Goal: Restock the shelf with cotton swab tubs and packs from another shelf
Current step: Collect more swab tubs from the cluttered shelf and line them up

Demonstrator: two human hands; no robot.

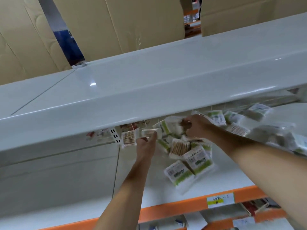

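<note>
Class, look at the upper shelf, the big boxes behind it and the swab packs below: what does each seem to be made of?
Upper shelf: probably painted sheet metal, glossy pale grey, with sharp light reflections and a folded front edge.
Boxes: corrugated cardboard by the look, matt tan, with creases and a taped seam.
Swab packs: thin clear plastic film, shiny, wrinkled; the sticks inside look wooden, though blurred.

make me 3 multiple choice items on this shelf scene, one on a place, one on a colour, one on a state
1. Where does the pile of swab packs lie?
A. on the shelf under the white top shelf
B. on the floor
C. in a cart

2. What colour is the shelf's front edge?
A. blue
B. orange
C. black

3. What is the right hand doing?
A. hanging idle
B. gripping a pack
C. resting flat on the top shelf

Answers: 1 A, the packs sit below the top shelf; 2 B, the strip is orange; 3 B, its fingers curl round a pack, while the left hand touches another.
</note>
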